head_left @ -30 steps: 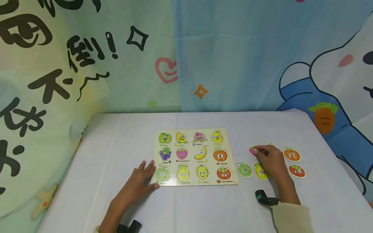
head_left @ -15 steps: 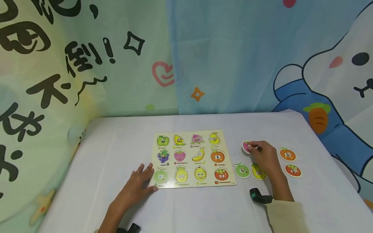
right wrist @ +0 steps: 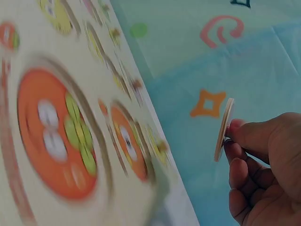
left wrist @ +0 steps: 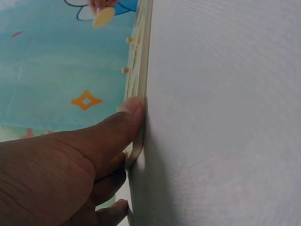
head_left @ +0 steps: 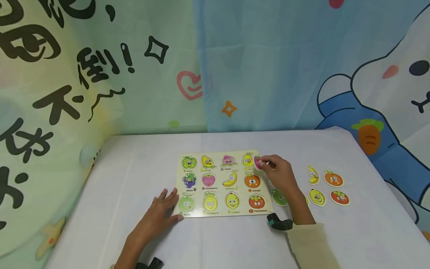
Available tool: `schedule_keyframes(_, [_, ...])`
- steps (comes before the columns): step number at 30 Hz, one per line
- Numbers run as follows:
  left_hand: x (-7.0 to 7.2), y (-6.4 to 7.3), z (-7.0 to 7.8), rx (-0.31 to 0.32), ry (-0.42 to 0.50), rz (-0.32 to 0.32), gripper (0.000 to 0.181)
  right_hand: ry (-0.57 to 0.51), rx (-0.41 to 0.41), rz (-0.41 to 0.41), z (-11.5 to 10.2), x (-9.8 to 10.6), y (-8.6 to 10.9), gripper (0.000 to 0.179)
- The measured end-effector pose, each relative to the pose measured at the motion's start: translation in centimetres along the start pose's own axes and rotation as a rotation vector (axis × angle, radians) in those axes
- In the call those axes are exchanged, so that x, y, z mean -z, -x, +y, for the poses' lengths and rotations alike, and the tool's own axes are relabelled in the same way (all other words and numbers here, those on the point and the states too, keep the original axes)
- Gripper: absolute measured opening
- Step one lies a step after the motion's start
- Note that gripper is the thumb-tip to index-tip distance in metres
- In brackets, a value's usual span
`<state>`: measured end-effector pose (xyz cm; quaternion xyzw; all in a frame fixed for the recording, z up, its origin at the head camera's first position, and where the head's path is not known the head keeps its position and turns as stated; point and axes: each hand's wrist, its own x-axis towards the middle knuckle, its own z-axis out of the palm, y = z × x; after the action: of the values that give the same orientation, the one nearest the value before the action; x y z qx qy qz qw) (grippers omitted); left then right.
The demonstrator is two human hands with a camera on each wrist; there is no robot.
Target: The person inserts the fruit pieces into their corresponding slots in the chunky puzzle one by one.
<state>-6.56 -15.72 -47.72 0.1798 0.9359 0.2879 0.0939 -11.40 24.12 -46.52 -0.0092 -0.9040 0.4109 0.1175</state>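
My right hand (head_left: 279, 173) pinches a pink strawberry puzzle piece (head_left: 256, 163) above the upper right edge of the cream fruit puzzle board (head_left: 198, 188). In the right wrist view the piece (right wrist: 223, 129) stands nearly edge-on between thumb and fingers, clear of the board. My left hand (head_left: 159, 213) rests at the board's lower left corner with its fingers spread. The left wrist view shows that thumb (left wrist: 130, 109) pressing on the board's front edge. Knobbed pieces, including the grape piece (head_left: 189, 180), sit in the board. The printed strawberry (head_left: 208, 180) is in the middle row.
On the white tablecloth (head_left: 218, 243), right of the board, lie loose banana (head_left: 313, 175), orange (head_left: 334, 179), lemon (head_left: 317, 197) and persimmon (head_left: 340, 198) pieces. A melon piece (head_left: 279, 198) is partly behind the right forearm, which mostly hides a pineapple piece. Printed curtains hang behind.
My right hand has lifted the strawberry piece and carried it left to the board's upper right edge, uncovering the banana and lemon pieces. My left hand stays at the board's corner.
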Motion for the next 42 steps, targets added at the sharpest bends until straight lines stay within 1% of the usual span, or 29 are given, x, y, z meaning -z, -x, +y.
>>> schedule_keyframes(2, [0.0,0.0,0.1,-0.002,0.006,-0.003,0.072,-0.026,0.007,-0.041,-0.7,-0.7,-0.1,0.023])
schedule_keyframes(3, [0.0,0.0,0.1,-0.004,0.009,-0.005,0.072,-0.036,0.000,-0.064,-1.6,-0.8,0.1,0.021])
schedule_keyframes(5, [0.0,-0.1,0.1,-0.008,0.014,-0.010,0.072,-0.060,-0.007,-0.119,-2.2,-1.4,0.0,0.020])
schedule_keyframes(8, [-0.1,-0.1,0.2,-0.012,0.015,-0.010,0.072,-0.084,-0.027,-0.169,-3.1,-2.4,-0.1,0.019])
schedule_keyframes(10, [-0.2,-0.2,0.2,-0.013,0.019,-0.007,0.072,-0.099,-0.022,-0.184,-3.7,-3.0,-0.2,0.018])
schedule_keyframes(13, [-0.3,-0.2,0.1,-0.004,0.022,-0.009,0.072,-0.106,0.013,-0.190,-4.3,-4.0,-0.4,0.015])
schedule_keyframes(17, [-0.5,-0.1,0.1,0.024,0.015,-0.015,0.073,-0.124,0.047,-0.210,-5.1,-5.4,-0.6,0.014])
schedule_keyframes(20, [-0.5,0.0,0.2,0.035,0.006,-0.011,0.073,-0.157,0.045,-0.239,-6.0,-6.3,-0.5,0.015])
schedule_keyframes(23, [-0.5,0.1,0.3,0.033,0.002,-0.008,0.073,-0.170,0.025,-0.265,-6.6,-7.3,-0.4,0.014])
schedule_keyframes(27, [-0.4,0.2,0.3,0.038,0.001,-0.012,0.072,-0.146,0.004,-0.298,-7.2,-8.5,-0.5,0.012])
schedule_keyframes(32, [-0.3,0.2,0.2,0.035,-0.005,-0.012,0.072,-0.094,0.028,-0.325,-7.7,-9.8,-0.7,0.009])
schedule_keyframes(36, [-0.3,0.2,0.1,0.022,-0.009,-0.011,0.072,-0.073,0.050,-0.350,-7.9,-10.4,-0.7,0.007])
schedule_keyframes(40, [-0.2,0.1,-0.1,0.022,-0.016,-0.009,0.072,-0.050,0.037,-0.382,-7.9,-10.7,-0.5,0.007])
schedule_keyframes(42, [-0.1,0.0,0.0,0.024,-0.019,-0.010,0.073,-0.026,0.035,-0.384,-7.8,-10.8,-0.5,0.008])
